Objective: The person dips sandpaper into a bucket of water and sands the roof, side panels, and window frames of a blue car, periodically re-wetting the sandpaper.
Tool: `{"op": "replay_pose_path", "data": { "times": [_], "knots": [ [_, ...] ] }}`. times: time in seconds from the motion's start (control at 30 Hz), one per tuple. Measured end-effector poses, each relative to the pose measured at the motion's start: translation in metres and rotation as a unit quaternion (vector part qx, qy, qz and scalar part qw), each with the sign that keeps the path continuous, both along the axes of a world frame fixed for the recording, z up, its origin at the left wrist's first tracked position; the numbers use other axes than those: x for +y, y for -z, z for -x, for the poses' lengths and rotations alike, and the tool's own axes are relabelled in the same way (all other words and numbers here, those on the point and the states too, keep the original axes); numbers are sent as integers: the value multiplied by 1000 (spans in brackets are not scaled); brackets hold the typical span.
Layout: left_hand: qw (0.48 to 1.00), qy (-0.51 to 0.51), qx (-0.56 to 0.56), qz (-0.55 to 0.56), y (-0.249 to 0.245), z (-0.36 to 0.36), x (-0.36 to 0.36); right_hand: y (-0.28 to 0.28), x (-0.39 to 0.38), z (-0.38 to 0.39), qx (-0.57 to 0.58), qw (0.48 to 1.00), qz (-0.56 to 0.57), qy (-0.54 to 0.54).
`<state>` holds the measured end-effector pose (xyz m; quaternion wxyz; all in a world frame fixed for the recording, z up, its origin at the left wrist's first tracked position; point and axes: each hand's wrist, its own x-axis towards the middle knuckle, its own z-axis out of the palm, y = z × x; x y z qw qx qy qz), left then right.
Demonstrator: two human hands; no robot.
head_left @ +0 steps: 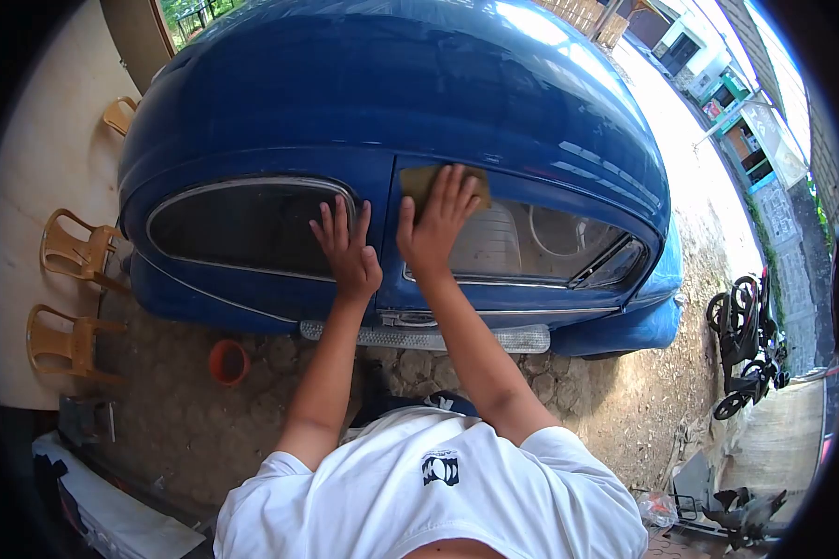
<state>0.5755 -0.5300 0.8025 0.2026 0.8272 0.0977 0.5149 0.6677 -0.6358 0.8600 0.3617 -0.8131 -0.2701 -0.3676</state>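
Observation:
A blue rounded car (364, 102) stands side-on in front of me. My right hand (440, 219) lies over an olive-brown cloth (421, 183), pressing it flat against the upper corner of the door window (550, 244). Its fingers are stretched out on top of the cloth. My left hand (348, 250) is spread, with its fingers at the front end of the dark rear side window (252, 224) and holding nothing. Between the hands runs the door's edge seam. Below them are the door handle (408, 319) and a ribbed metal running board (429, 337).
An orange-red bucket (228, 361) sits on the paved ground to the left. Tan plastic chairs (73, 244) line the pale wall (42, 168). Motorcycles (748, 340) are parked at the right. Behind me at lower left is a white-covered object (121, 508).

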Motion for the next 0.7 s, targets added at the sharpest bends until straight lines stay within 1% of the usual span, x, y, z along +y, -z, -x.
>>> {"op": "replay_pose_path", "data": {
  "times": [0.03,0.13,0.23,0.27,0.37,0.43,0.47,0.5,0.53,0.57,0.63,0.67,0.7],
  "knots": [
    [1000,11,-16,11,-3,4,1,5,9,9,4,997,65,-39],
    [999,4,-25,28,-10,23,4,7,20,16,-53,992,113,-29],
    [999,11,8,40,-12,48,1,9,-11,10,-100,976,186,-56],
    [999,17,15,44,-10,56,-4,13,-22,14,-102,974,189,-79],
    [997,37,45,56,9,82,-23,43,-58,36,-77,940,293,-156],
    [994,47,70,66,25,98,-43,79,-85,55,2,944,234,-234],
    [994,57,65,69,35,106,-51,91,-100,68,41,939,206,-274],
    [988,74,94,100,41,114,-63,96,-114,84,204,923,124,-301],
    [980,90,122,132,48,123,-75,102,-128,100,361,876,41,-318],
    [969,105,149,165,55,133,-86,106,-141,114,506,799,-42,-323],
    [955,140,182,190,61,152,-105,118,-165,138,578,718,-196,-335],
    [944,164,192,213,66,162,-116,124,-175,148,609,667,-269,-335],
    [931,187,203,237,68,174,-128,118,-185,161,630,659,-279,-301]
  ]
}}
